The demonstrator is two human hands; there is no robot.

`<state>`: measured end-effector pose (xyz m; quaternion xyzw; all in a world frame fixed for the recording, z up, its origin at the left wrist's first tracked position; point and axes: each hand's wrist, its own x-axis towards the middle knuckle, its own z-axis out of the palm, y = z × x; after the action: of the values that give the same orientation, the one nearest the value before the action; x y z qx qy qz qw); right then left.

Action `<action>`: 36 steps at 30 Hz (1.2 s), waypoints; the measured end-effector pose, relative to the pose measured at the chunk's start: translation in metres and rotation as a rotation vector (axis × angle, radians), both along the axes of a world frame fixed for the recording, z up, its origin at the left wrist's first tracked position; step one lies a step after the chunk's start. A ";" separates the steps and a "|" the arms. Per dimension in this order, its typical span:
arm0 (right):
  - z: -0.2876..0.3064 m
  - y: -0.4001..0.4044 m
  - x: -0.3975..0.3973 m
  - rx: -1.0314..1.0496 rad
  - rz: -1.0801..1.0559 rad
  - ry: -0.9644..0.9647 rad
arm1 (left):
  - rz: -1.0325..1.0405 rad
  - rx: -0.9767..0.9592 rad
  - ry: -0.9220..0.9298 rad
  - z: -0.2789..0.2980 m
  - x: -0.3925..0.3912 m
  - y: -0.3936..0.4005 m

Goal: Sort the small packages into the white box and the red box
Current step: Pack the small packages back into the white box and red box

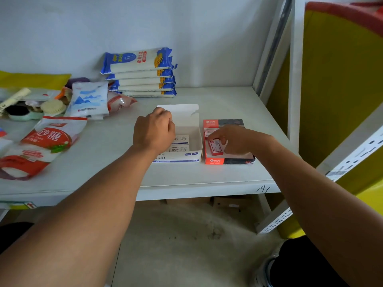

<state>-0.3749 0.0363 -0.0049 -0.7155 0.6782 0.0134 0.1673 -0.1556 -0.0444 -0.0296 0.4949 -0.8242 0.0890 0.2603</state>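
The white box [182, 157] below the left hand [154, 132] reads "No. 1028"; the shelf edge [207, 192] beneath the right hand [232, 139] bears "A1".

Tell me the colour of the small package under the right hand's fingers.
Red with a white label, best seen in the head view: small package in the red box, under the right hand.

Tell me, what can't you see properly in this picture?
- Head view: the left hand covers the left part of the white box, so the packages there are hidden.
- The right hand hides much of the red box.
- Print on the small red package is too small to read.
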 end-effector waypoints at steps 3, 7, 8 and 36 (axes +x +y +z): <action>-0.003 -0.006 -0.008 -0.021 -0.025 0.030 | 0.004 0.001 -0.001 0.000 0.002 -0.001; -0.003 -0.008 -0.012 0.018 -0.037 0.067 | 0.005 0.003 0.012 0.001 0.003 -0.001; -0.002 -0.006 -0.012 0.023 -0.027 0.060 | 0.006 0.001 0.008 0.000 0.003 -0.001; -0.030 -0.018 -0.044 -0.336 -0.296 0.244 | -0.042 -0.063 0.019 -0.007 -0.009 -0.012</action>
<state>-0.4190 0.0180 -0.0346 -0.6191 0.7835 -0.0377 -0.0370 -0.1643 -0.0564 -0.0371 0.4698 -0.8288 0.1046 0.2853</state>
